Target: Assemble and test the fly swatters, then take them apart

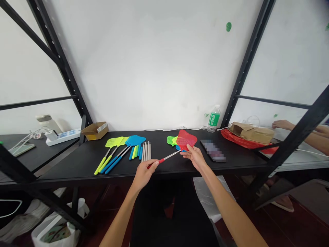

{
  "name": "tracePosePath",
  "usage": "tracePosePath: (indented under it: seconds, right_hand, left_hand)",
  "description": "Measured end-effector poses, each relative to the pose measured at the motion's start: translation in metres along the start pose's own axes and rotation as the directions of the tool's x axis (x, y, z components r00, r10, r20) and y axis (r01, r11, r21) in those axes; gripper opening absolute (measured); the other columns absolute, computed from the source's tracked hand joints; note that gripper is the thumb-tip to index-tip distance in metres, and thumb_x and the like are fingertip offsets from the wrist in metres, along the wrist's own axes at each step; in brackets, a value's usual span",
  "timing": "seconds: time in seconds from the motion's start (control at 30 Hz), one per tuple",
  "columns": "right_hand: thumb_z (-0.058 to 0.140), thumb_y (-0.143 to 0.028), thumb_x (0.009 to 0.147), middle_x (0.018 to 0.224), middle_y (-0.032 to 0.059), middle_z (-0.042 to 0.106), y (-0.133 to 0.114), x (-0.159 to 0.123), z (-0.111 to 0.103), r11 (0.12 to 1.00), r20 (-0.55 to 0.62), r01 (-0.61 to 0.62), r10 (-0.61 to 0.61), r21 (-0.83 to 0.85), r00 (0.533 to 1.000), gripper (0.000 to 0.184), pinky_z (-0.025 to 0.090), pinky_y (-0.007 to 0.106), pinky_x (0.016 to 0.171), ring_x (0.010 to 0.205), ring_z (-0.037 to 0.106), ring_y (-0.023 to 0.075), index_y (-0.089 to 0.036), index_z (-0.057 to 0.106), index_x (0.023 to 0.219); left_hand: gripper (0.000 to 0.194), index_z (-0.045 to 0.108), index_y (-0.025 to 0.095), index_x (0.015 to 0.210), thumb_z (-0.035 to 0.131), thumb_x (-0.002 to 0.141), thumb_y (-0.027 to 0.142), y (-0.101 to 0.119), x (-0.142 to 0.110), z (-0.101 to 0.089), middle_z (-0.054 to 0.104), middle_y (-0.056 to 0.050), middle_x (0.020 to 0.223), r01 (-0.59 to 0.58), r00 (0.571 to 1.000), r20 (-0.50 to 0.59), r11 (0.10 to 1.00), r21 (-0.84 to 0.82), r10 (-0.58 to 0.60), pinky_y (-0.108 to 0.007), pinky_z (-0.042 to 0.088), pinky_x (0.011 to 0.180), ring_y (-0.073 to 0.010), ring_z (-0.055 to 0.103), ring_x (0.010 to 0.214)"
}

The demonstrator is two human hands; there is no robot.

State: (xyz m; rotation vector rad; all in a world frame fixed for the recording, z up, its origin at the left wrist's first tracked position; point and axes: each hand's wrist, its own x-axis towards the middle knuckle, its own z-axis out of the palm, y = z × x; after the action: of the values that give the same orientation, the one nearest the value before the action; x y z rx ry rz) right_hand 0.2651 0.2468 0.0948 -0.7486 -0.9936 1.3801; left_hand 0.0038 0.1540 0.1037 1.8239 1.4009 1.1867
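A red fly swatter (pixel 187 139) is held over the front of the black table. My left hand (pixel 144 173) is closed around its red handle. The thumb and fingers of my right hand (pixel 193 156) pinch the base of its red head, where the metal rod meets it. Behind it lie loose swatter heads in green (pixel 171 140) and partly hidden yellow and blue. To the left of my left hand lie several metal rods (pixel 146 151) and short blue and yellow handle grips (pixel 135 152). Farther left are whole swatters with yellow heads (pixel 114 141) and blue heads (pixel 135 140).
A phone (pixel 212 150) lies right of my right hand. A water bottle (pixel 214 119) stands by the wall, and a small cardboard box (pixel 95 131) sits at the back left. Black shelf posts (pixel 248 65) frame both sides. Another person's hand (pixel 282 124) is at the far right.
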Motion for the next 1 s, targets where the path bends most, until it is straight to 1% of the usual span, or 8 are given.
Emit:
tracePosePath:
  seconds: [0.1, 0.23, 0.4, 0.63, 0.73, 0.83, 0.9, 1.0]
  right_hand:
    - [0.08, -0.046, 0.074, 0.076, 0.0056, 0.075, 0.001, 0.001, 0.001, 1.0, -0.015, 0.006, -0.006, 0.008, 1.0, 0.034, 0.057, 0.022, 0.053, 0.069, 0.076, 0.0228, -0.017, 0.064, 0.083]
    - [0.082, -0.051, 0.068, 0.07, 0.0036, 0.073, 0.004, 0.003, 0.004, 1.0, -0.069, 0.023, -0.022, 0.016, 0.997, 0.04, 0.055, 0.021, 0.049, 0.067, 0.075, 0.0229, -0.018, 0.062, 0.079]
    - [0.081, -0.054, 0.068, 0.069, 0.0039, 0.071, 0.006, 0.003, 0.009, 0.999, -0.12, 0.05, -0.052, -0.016, 0.991, 0.043, 0.05, 0.021, 0.045, 0.067, 0.075, 0.0246, -0.018, 0.058, 0.075]
    - [0.077, -0.058, 0.071, 0.066, 0.0027, 0.068, 0.008, 0.004, 0.006, 0.997, -0.058, 0.065, -0.067, -0.048, 0.996, 0.045, 0.04, 0.02, 0.043, 0.069, 0.076, 0.0256, -0.018, 0.056, 0.072]
    - [0.076, -0.058, 0.072, 0.067, 0.0019, 0.067, 0.008, 0.004, 0.004, 0.995, -0.029, 0.079, -0.081, -0.055, 0.996, 0.044, 0.038, 0.021, 0.044, 0.066, 0.075, 0.0241, -0.018, 0.057, 0.073]
    - [0.077, -0.057, 0.072, 0.062, 0.0004, 0.065, 0.005, 0.002, 0.005, 0.997, -0.002, 0.074, -0.074, -0.037, 0.997, 0.044, 0.037, 0.021, 0.045, 0.066, 0.075, 0.0236, -0.018, 0.056, 0.071]
    - [0.078, -0.056, 0.071, 0.06, 0.0, 0.065, 0.002, 0.0, 0.006, 0.998, 0.018, 0.056, -0.055, -0.008, 0.998, 0.044, 0.036, 0.022, 0.045, 0.065, 0.075, 0.024, -0.018, 0.056, 0.07]
    - [0.079, -0.054, 0.07, 0.063, 0.0008, 0.067, 0.0, -0.003, 0.007, 0.998, 0.041, 0.042, -0.044, 0.036, 0.998, 0.042, 0.037, 0.023, 0.045, 0.063, 0.074, 0.0233, -0.019, 0.058, 0.073]
  left_hand:
    - [0.043, 0.074, 0.021, 0.104, 0.047, 0.093, 0.053, 0.001, -0.001, 0.001, 0.057, 0.001, 0.064, -0.005, 1.0, 0.001, 0.998, 0.06, 0.005, -0.025, 0.037, 0.061, -0.0162, 0.054, 0.064]
    - [0.041, 0.073, 0.025, 0.103, 0.043, 0.094, 0.053, 0.005, -0.003, 0.003, 0.06, 0.003, 0.065, -0.002, 1.0, 0.018, 0.987, 0.16, -0.001, -0.024, 0.035, 0.061, -0.0157, 0.055, 0.063]
    - [0.043, 0.072, 0.027, 0.106, 0.042, 0.094, 0.055, 0.009, -0.003, 0.003, 0.061, 0.003, 0.063, -0.025, 0.998, 0.056, 0.974, 0.224, 0.013, -0.024, 0.035, 0.059, -0.0155, 0.055, 0.061]
    - [0.041, 0.072, 0.029, 0.108, 0.043, 0.094, 0.055, 0.009, -0.003, 0.003, 0.062, 0.005, 0.062, -0.043, 0.996, 0.086, 0.965, 0.259, 0.022, -0.024, 0.036, 0.062, -0.0152, 0.057, 0.061]
    - [0.042, 0.071, 0.029, 0.11, 0.043, 0.094, 0.056, 0.009, -0.003, 0.003, 0.061, 0.004, 0.062, -0.048, 0.995, 0.099, 0.964, 0.262, 0.023, -0.024, 0.036, 0.063, -0.0158, 0.058, 0.063]
    - [0.043, 0.07, 0.029, 0.109, 0.04, 0.095, 0.056, 0.011, -0.003, 0.002, 0.06, 0.004, 0.062, -0.053, 0.994, 0.105, 0.963, 0.264, 0.026, -0.024, 0.035, 0.062, -0.0158, 0.058, 0.063]
    - [0.044, 0.07, 0.028, 0.103, 0.037, 0.096, 0.055, 0.013, -0.004, 0.002, 0.061, 0.004, 0.062, -0.057, 0.993, 0.112, 0.963, 0.262, 0.029, -0.024, 0.035, 0.062, -0.0155, 0.057, 0.062]
    - [0.049, 0.07, 0.024, 0.085, 0.032, 0.098, 0.053, 0.015, -0.005, 0.001, 0.061, 0.003, 0.062, -0.076, 0.992, 0.113, 0.963, 0.26, 0.047, -0.024, 0.035, 0.063, -0.0146, 0.055, 0.06]
